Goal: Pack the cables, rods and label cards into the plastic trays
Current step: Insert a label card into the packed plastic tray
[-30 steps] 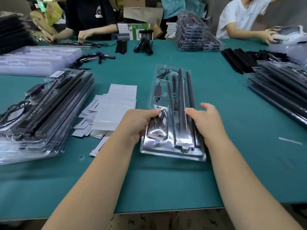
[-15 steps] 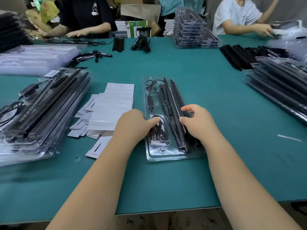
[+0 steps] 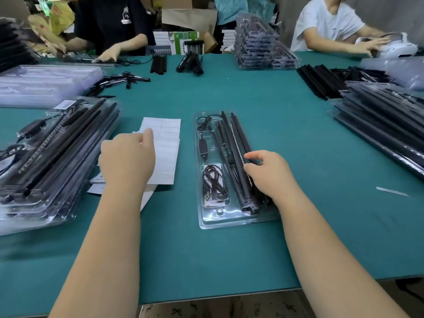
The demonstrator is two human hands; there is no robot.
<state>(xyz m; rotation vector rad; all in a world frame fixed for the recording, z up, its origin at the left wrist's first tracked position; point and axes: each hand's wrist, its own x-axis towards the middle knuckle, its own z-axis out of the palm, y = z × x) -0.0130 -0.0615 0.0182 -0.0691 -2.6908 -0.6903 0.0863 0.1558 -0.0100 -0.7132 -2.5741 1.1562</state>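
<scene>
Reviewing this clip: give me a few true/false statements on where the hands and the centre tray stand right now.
1. The left hand rests on the white paper label cards. True.
2. The right hand is lifted clear of the clear plastic tray. False: its fingers touch the long black rods in it.
3. A coiled black cable lies in that tray. True.
4. The green table holds only one tray. False: a stack of filled trays sits at left.

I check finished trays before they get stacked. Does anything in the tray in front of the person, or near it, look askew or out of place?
The rods in the open tray lie slanted and crossing, not parallel; the right hand rests on them. A stray pale strip lies alone on the mat to the right.
</scene>
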